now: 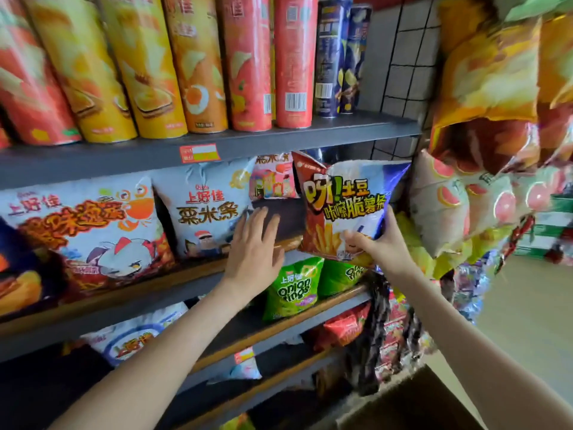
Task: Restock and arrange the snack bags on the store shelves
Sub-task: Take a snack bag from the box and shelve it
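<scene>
Right hand (383,240) gripped the fries bag (344,200) by its lower right corner, thumb across the front, fingers behind. The bag was held upright in the air at the right end of the middle shelf (290,242), not yet set down. Left hand (255,243) was open, fingers straight and spread, at the right edge of the corn-stick bag (204,212); contact could not be confirmed. A dark gap lay between the two bags, with a pink bag (273,178) at its back. Risks, as judged: a one-corner grip could let the puffy bag twist or slip onto the onion-ring bags (293,287) below. Pushing it in could also tip the corn-stick bag or crush the pink one.
</scene>
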Available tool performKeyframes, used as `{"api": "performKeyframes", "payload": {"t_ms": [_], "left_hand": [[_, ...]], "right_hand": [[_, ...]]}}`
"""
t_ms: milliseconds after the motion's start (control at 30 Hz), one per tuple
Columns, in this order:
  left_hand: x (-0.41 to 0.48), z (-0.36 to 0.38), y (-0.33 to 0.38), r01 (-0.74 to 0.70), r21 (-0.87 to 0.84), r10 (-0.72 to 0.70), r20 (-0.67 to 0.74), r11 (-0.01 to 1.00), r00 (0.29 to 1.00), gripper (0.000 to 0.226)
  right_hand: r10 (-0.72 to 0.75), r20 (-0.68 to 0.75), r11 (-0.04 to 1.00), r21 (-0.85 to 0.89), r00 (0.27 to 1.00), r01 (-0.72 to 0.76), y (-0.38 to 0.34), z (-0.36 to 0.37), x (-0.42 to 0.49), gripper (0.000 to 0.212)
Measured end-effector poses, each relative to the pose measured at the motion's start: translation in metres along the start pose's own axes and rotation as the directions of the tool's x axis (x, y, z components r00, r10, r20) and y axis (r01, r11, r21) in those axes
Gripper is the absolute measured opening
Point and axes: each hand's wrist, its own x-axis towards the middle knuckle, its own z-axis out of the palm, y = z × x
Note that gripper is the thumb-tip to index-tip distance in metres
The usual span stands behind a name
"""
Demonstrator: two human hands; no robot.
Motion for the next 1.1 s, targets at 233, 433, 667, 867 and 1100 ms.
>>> {"api": "performKeyframes", "payload": {"t_ms": [233, 433, 667, 867, 1100], "left_hand": [[0.022, 0.003, 0.04, 0.177, -0.422, -0.133, 0.133, 0.889, 0.982, 0.094], [0.014, 0.012, 0.059, 0.324, -0.664, -0.245, 0.212, 0.674, 0.946, 0.114], [-0.035, -0.023, 0.053, 0.459, -0.64, -0.42, 0.227, 0.616, 0.879, 0.11], [-0.123, -0.083, 0.023, 0.527, -0.606, -0.534, 0.191, 0.596, 0.823, 0.114], [-0.27, -0.192, -0.036, 0.633, -0.558, -0.673, 0.17, 0.537, 0.72, 0.107]], "right_hand": [[-0.077, 0.357, 0.997, 0.041, 0.931, 0.066, 0.012, -0.014, 0.055, 0.072], [-0.037, 0.53, 0.987, 0.15, 0.847, -0.051, 0.024, -0.016, 0.064, 0.055], [-0.022, 0.656, 0.984, 0.148, 0.754, -0.099, 0.016, 0.018, 0.035, 0.067], [-0.017, 0.769, 0.985, 0.122, 0.639, -0.121, -0.008, 0.089, -0.027, 0.067], [0.013, 0.844, 0.964, 0.132, 0.537, -0.231, -0.044, 0.224, -0.144, 0.08]]}}
